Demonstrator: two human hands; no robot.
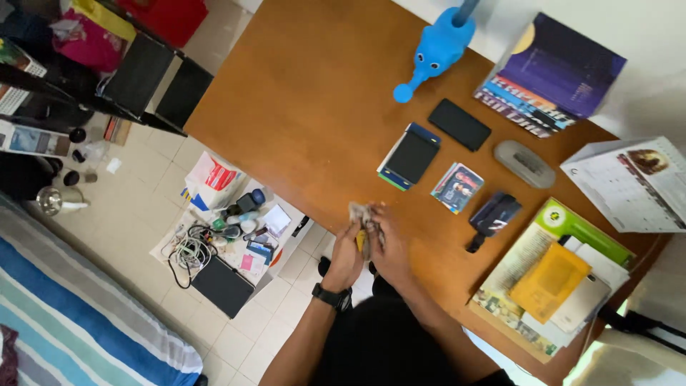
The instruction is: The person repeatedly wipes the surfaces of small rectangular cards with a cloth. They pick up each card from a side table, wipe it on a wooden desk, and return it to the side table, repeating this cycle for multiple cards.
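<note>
Both hands meet at near edge of the bare orange-brown wooden table (300, 107), head view. Left hand (345, 256), black watch on wrist, and right hand (389, 251) are pressed close together, fingers curled round a small crumpled grey-beige wad w/ a bit of yellow showing (363, 218). Wad pokes out past the fingertips, long axis running roughly away from the person toward table centre; exact shape too blurred to tell. Forearms angle in from bottom of view, converging at the wad. Wad sits betw. the two hands, just above table edge.

Well apart, further along the table: blue elephant-shaped plastic watering can (436, 50), flat black phone (459, 124), black-and-blue wallet-like case (409, 156), small stack of printed cards (457, 187).
</note>
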